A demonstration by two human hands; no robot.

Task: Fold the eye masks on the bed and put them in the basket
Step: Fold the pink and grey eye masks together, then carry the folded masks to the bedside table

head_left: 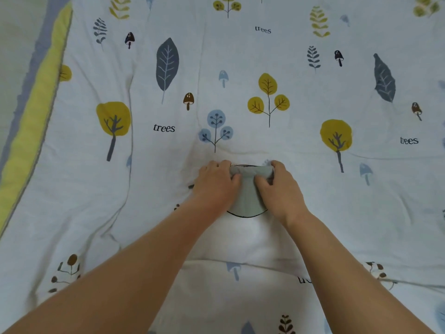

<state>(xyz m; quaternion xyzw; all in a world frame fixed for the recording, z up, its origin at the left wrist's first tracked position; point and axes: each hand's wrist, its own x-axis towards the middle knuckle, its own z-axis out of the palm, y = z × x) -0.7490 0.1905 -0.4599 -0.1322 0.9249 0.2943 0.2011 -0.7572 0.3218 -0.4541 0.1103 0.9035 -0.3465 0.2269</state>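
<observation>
Both hands were closed on one grey-green eye mask point(247, 194), pinching its far edge. The left hand point(216, 184) held the far left corner with the fingers curled over the top and the thumb pressed onto the fabric. The right hand point(279, 189) did the same at the far right corner. Between the two thumbs the mask bunched into a narrow ridge, and it widened below the hands into a rounded near end trimmed with a dark edge. A dark line also showed along the far edge, between the fingertips. The mask lay flat under the hands on the bedcover point(313, 213), a pale quilt printed with trees, leaves and mushrooms.
</observation>
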